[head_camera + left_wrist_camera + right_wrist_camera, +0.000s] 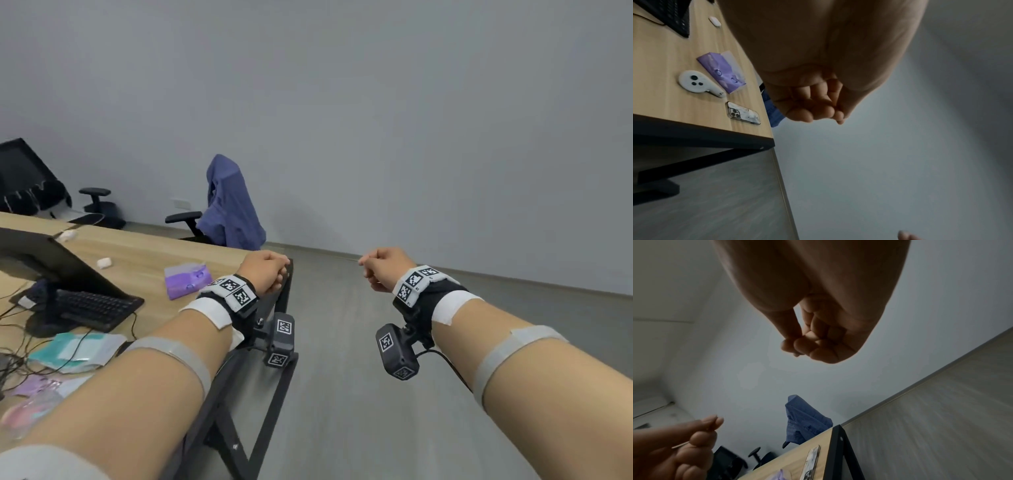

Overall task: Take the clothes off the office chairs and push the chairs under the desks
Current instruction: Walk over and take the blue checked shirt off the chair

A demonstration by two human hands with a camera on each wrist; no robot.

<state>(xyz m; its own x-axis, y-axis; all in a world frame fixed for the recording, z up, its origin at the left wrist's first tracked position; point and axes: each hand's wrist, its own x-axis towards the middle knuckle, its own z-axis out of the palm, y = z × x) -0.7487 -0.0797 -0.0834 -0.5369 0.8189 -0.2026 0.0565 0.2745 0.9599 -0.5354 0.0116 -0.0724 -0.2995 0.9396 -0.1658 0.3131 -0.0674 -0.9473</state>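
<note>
One phone point(743, 113), wrist views only

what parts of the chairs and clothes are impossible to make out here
- Blue garment: covers its chair's back and seat in the head view; only an armrest shows.
- That chair's base: hidden behind the desk in the head view.
- Far chair: cut by the left edge; its dark garment is too small to identify.
- Left hand and right hand: fingers curled, apparently holding nothing.

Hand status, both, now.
Left hand: fingers curled, holding nothing.
Right hand: fingers curled, holding nothing.
</note>
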